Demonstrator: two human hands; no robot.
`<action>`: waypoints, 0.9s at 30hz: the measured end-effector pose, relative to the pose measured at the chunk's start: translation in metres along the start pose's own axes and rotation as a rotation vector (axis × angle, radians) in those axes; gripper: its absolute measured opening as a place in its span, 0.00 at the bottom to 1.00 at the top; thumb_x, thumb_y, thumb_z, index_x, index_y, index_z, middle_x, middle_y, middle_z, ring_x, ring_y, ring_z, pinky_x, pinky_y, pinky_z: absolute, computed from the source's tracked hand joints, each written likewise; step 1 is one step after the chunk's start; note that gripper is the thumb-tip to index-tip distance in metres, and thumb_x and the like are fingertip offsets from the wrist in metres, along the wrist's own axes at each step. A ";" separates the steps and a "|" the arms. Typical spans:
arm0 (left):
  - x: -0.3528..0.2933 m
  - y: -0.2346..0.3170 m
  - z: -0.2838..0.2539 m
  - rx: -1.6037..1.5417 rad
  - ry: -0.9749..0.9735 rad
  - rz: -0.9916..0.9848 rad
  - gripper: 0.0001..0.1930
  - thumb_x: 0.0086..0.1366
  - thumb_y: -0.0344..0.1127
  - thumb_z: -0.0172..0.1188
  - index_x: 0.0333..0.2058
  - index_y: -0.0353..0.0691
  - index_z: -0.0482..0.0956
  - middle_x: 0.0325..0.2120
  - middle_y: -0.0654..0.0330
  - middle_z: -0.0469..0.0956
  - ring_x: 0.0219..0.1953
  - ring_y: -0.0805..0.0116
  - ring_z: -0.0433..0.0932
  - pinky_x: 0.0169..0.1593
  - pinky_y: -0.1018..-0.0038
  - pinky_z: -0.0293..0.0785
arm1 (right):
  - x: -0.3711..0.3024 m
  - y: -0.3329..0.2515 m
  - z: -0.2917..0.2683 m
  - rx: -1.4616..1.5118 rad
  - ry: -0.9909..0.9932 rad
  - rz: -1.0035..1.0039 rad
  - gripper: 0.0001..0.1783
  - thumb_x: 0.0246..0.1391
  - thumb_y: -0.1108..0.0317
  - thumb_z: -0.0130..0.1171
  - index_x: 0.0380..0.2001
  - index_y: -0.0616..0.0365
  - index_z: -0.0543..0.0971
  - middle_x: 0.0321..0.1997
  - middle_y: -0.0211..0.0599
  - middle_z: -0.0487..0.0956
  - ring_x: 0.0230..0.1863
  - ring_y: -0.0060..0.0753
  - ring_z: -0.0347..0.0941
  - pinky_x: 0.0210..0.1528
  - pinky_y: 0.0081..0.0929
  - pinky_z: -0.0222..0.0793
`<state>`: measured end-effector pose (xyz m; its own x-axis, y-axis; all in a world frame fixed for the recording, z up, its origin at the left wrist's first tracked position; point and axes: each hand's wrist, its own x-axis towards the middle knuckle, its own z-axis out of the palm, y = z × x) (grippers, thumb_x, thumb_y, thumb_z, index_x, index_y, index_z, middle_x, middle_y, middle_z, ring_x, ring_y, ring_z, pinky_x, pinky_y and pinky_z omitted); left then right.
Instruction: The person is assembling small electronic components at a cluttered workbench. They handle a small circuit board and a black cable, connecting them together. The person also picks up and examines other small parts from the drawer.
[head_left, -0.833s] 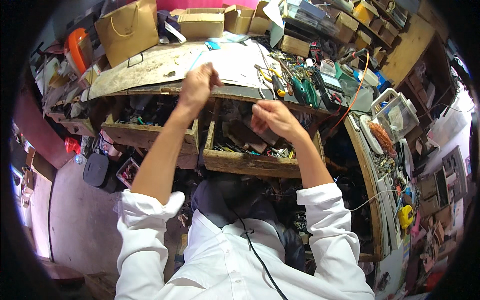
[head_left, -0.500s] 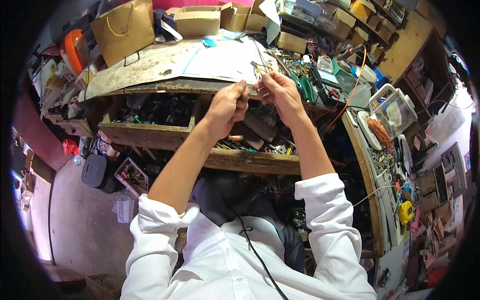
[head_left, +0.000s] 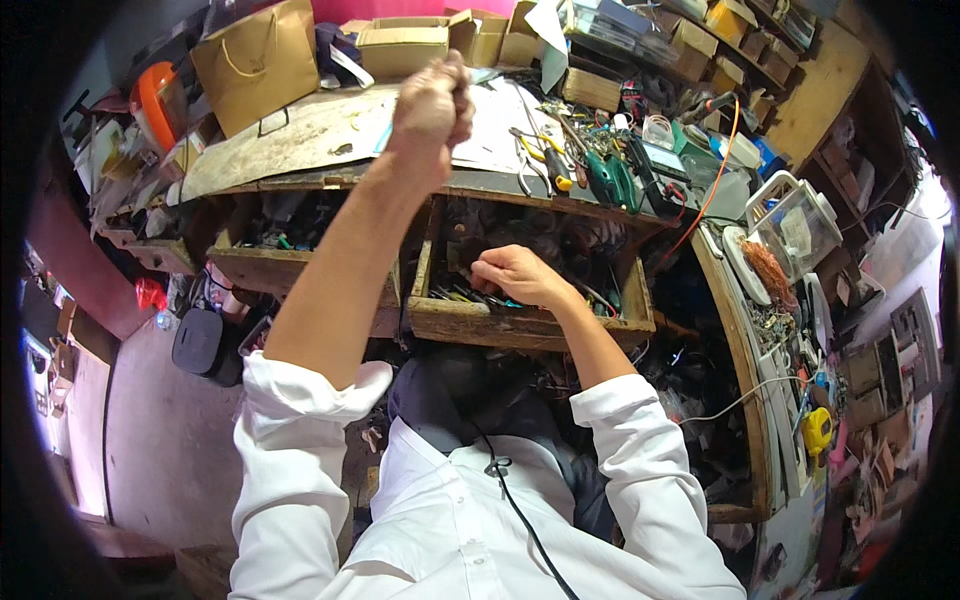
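My left hand (head_left: pixel 432 108) is raised over the far part of the workbench, above white paper (head_left: pixel 490 160). Its fingers are curled closed, and whatever they may hold is hidden. Down at the drawer of tools (head_left: pixel 530 330), my right hand (head_left: pixel 518 275) reaches in among the contents with bent, closed fingers. What lies between those fingertips I cannot make out. Small tools with coloured handles (head_left: pixel 455 293) lie beside them. On the bench edge beyond are pliers with yellow handles (head_left: pixel 530 148), a screwdriver (head_left: pixel 560 180) and green-handled pliers (head_left: pixel 610 182).
Another drawer (head_left: pixel 290 265) full of small parts stands pulled out at the left. Cardboard boxes (head_left: pixel 400 45) and a brown paper bag (head_left: pixel 255 70) line the back. At the right are an orange cable (head_left: pixel 722 165), copper wire (head_left: pixel 765 272) and a yellow tape measure (head_left: pixel 817 430).
My hands were close together above the bench edge and have parted. The left one has gone up and farther over the bench; the right one has come down into the drawer.
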<state>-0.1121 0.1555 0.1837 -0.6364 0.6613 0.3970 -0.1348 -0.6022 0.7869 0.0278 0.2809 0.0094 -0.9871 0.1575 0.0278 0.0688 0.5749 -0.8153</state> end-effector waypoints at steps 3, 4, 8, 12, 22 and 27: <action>0.004 0.008 -0.031 0.315 0.066 0.078 0.17 0.78 0.47 0.43 0.30 0.46 0.71 0.16 0.71 0.63 0.15 0.82 0.54 0.19 0.81 0.52 | -0.006 -0.019 -0.012 0.192 0.046 0.153 0.20 0.69 0.57 0.49 0.28 0.62 0.77 0.26 0.36 0.81 0.27 0.25 0.79 0.29 0.26 0.75; 0.000 -0.001 -0.038 0.427 0.050 0.057 0.18 0.77 0.48 0.43 0.31 0.45 0.73 0.17 0.71 0.65 0.15 0.82 0.55 0.19 0.81 0.52 | -0.004 -0.025 -0.018 0.347 0.042 0.154 0.20 0.71 0.56 0.48 0.29 0.60 0.76 0.28 0.36 0.81 0.28 0.26 0.79 0.29 0.24 0.76; -0.039 -0.051 -0.056 0.548 -0.124 -0.195 0.22 0.77 0.51 0.43 0.35 0.42 0.80 0.22 0.68 0.74 0.19 0.83 0.62 0.21 0.84 0.54 | 0.000 -0.068 -0.044 0.467 0.148 -0.064 0.20 0.70 0.54 0.49 0.31 0.59 0.76 0.29 0.37 0.82 0.29 0.27 0.80 0.31 0.24 0.78; -0.082 -0.079 -0.037 0.172 -0.187 -0.480 0.24 0.76 0.54 0.44 0.35 0.40 0.80 0.25 0.66 0.77 0.20 0.82 0.64 0.22 0.83 0.54 | 0.009 -0.089 -0.063 0.382 0.253 -0.187 0.19 0.71 0.56 0.48 0.32 0.60 0.76 0.29 0.36 0.82 0.29 0.25 0.80 0.31 0.20 0.77; -0.038 -0.052 -0.020 0.188 -0.139 -0.247 0.19 0.75 0.51 0.49 0.27 0.47 0.69 0.16 0.74 0.59 0.16 0.82 0.53 0.19 0.81 0.49 | -0.005 -0.035 -0.010 0.482 -0.067 -0.077 0.26 0.54 0.73 0.57 0.58 0.59 0.72 0.50 0.39 0.80 0.35 0.21 0.76 0.35 0.20 0.73; -0.022 -0.005 0.001 0.186 -0.026 0.064 0.17 0.77 0.48 0.45 0.30 0.47 0.70 0.16 0.73 0.63 0.17 0.84 0.57 0.19 0.82 0.53 | 0.004 -0.024 0.009 0.076 -0.086 0.053 0.19 0.66 0.58 0.53 0.31 0.65 0.80 0.27 0.36 0.81 0.28 0.22 0.76 0.34 0.26 0.73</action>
<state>-0.0970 0.1447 0.1715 -0.6193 0.6372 0.4588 0.0489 -0.5519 0.8325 0.0208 0.2605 0.0234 -0.9914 0.1144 -0.0636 0.1131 0.5046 -0.8559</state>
